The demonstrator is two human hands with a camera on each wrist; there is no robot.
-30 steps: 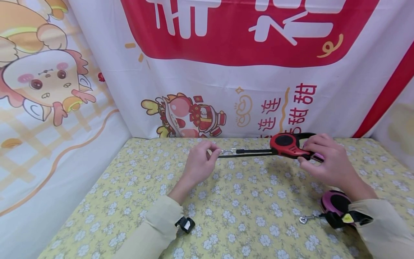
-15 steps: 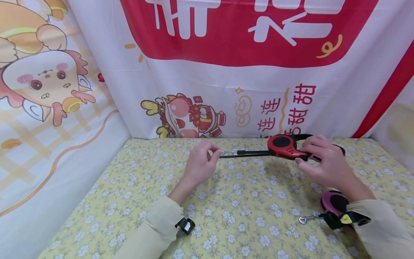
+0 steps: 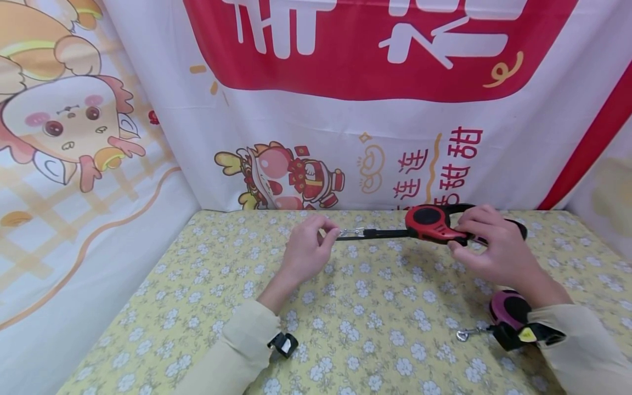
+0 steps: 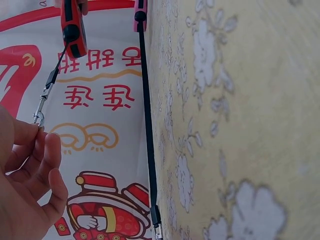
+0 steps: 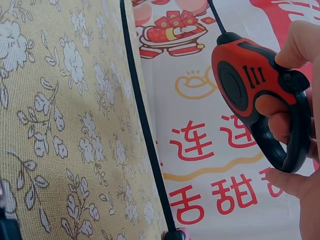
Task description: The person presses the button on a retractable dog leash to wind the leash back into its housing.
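My right hand (image 3: 503, 249) grips the handle of a red and black retractable dog leash (image 3: 428, 218), held in the air near the back of the table. Its thumb lies near the top button in the right wrist view. A short black cord runs left from the case to a silver snap hook (image 4: 40, 112), which my left hand (image 3: 308, 247) pinches between thumb and forefinger. Below, a second leash's black strap (image 4: 146, 105) lies stretched along the table, from a pink case (image 4: 140, 20) to a metal clip (image 4: 158, 231). In the head view the red leash largely covers this strap.
Another pink and black leash (image 3: 508, 308), with its snap hook (image 3: 463, 334), lies by my right forearm, partly behind the sleeve. A flowered yellow cloth (image 3: 375, 329) covers the table. Printed white curtains (image 3: 345, 120) hang along its back and sides.
My right hand has brought the red leash case slightly left, so the cord between case and left hand is shorter. The left hand has barely moved.
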